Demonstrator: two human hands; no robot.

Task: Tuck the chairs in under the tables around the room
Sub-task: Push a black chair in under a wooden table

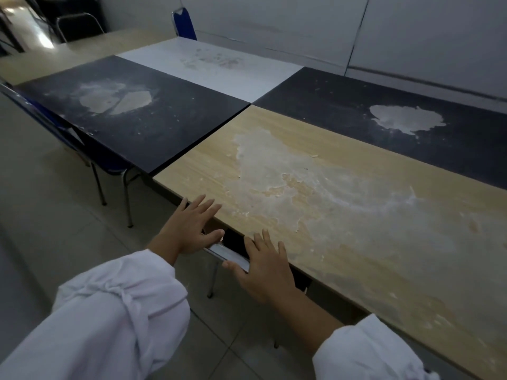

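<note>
A chair with a chrome frame [230, 253] stands pushed in under the front edge of the wood-grain table [370, 165]; only the top of its back and two thin legs show. My left hand [192, 229] lies with straight, spread fingers over the table edge, its thumb by the chair back. Just to its right, my right hand [267, 266] lies flat on the tabletop, with its thumb against the near side of the chair back. A blue chair [65, 127] sits partly under the black table [137, 124] on the left. Another blue chair [183, 23] stands behind the white table [219, 75].
A second black table [356, 105] adjoins the wood one at the back right. Dried pale smears cover the tabletops. A beige table [55, 58] and a chrome chair frame [79, 24] stand far left. Grey tiled floor [55, 229] lies left; a white wall runs behind.
</note>
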